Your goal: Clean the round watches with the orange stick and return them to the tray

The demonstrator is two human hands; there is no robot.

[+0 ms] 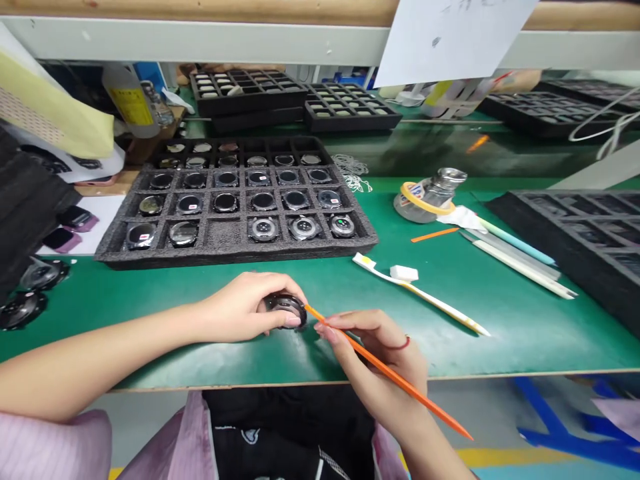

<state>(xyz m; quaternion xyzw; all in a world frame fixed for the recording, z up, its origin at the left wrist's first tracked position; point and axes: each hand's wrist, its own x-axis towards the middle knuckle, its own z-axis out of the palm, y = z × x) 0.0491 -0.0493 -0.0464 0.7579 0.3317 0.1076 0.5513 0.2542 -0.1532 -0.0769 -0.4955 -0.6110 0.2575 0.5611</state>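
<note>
My left hand (245, 308) is closed round a round black watch case (287, 308), held just above the green bench mat near its front edge. My right hand (376, 347) pinches a long orange stick (395, 377) like a pen. The stick's tip touches the right side of the watch case. Its other end slants down to the right, past the bench edge.
A black foam tray (235, 248) holding several watch cases lies behind my hands. A white brush (425, 293), a small white block (403, 273), a glass dispenser bottle (431, 193), more sticks (515, 257) and another black tray (590, 247) lie to the right. More trays stand at the back.
</note>
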